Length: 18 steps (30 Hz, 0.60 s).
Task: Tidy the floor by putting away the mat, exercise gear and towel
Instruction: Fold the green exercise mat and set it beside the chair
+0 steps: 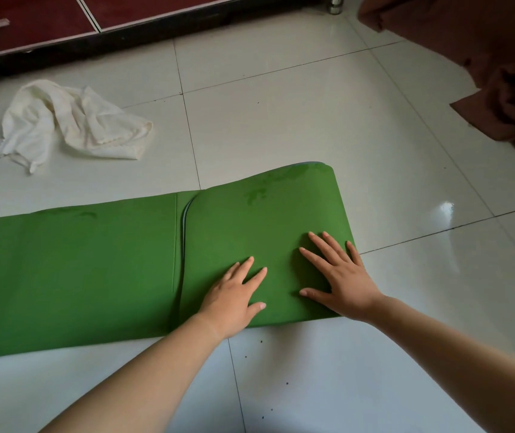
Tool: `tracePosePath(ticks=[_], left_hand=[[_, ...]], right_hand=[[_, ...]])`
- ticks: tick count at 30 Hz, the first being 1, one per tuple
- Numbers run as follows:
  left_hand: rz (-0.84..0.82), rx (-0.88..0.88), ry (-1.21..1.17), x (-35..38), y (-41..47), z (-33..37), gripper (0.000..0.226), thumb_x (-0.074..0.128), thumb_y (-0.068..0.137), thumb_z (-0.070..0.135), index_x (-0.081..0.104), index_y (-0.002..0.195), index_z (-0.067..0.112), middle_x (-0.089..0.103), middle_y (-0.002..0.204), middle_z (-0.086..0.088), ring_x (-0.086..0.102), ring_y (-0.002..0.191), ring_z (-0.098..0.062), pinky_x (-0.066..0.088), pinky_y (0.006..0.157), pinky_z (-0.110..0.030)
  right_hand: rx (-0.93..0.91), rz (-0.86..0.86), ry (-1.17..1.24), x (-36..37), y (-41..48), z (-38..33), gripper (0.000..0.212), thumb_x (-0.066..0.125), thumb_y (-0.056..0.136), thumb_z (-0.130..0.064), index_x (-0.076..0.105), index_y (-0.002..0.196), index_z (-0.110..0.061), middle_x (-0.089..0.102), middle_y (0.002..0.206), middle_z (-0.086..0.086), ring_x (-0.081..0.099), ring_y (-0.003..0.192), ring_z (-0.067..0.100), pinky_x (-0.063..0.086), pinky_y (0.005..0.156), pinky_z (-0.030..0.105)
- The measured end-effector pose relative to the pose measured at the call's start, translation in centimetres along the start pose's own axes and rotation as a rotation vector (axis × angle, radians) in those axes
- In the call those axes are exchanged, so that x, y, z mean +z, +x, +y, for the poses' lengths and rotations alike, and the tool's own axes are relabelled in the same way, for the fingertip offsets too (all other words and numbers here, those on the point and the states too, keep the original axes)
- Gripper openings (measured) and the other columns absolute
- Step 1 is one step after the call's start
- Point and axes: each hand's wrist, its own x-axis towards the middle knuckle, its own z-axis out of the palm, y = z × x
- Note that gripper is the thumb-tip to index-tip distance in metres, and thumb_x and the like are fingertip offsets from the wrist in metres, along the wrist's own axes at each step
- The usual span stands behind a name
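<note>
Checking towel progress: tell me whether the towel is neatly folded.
No, the white towel lies crumpled on the floor beyond the green mat.

Green mat [93,276], cream towel [71,123], pale glossy tiled floor [281,104], maroon cabinet [46,20].

The green mat [71,276] runs off the left edge; its folded flap hides the layer beneath; the brown cloth [484,57] is cut by the right edge; dark specks [261,341] are too small to identify.
</note>
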Motion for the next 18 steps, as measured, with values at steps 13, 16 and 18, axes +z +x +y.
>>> tracePosePath(ticks=[13,16,18], left_hand=[[-0.037,0.000,0.008,0.1,0.7,0.0,0.067,0.043,0.095,0.045,0.006,0.149,0.033,-0.009,0.158,0.004,-0.004,0.145,-0.020,0.011,0.118,-0.035],[-0.028,0.001,0.005,0.1,0.6,0.0,0.067,0.043,0.095,0.045,0.005,0.149,0.034,-0.010,0.158,0.005,-0.004,0.145,-0.019,0.011,0.117,-0.035],[-0.017,0.003,-0.004,0.2,0.6,-0.1,0.066,0.043,0.095,0.045,0.006,0.149,0.034,-0.010,0.158,0.006,-0.005,0.145,-0.018,0.012,0.117,-0.034]], right_hand=[[0.095,-0.076,-0.001,-0.1,-0.6,0.5,0.078,0.008,0.078,-0.075,0.009,0.148,-0.041,-0.021,0.152,-0.020,-0.024,0.139,0.003,0.007,0.113,0.055],[0.081,-0.044,0.082,-0.5,-0.8,1.0,0.070,0.011,0.082,-0.068,0.018,0.146,-0.041,-0.016,0.152,-0.024,-0.020,0.139,-0.002,0.014,0.115,0.052],[0.103,0.003,0.145,-0.5,-0.9,1.3,0.070,0.019,0.082,-0.067,0.022,0.146,-0.038,-0.009,0.154,-0.021,-0.013,0.142,0.002,0.018,0.115,0.049]])
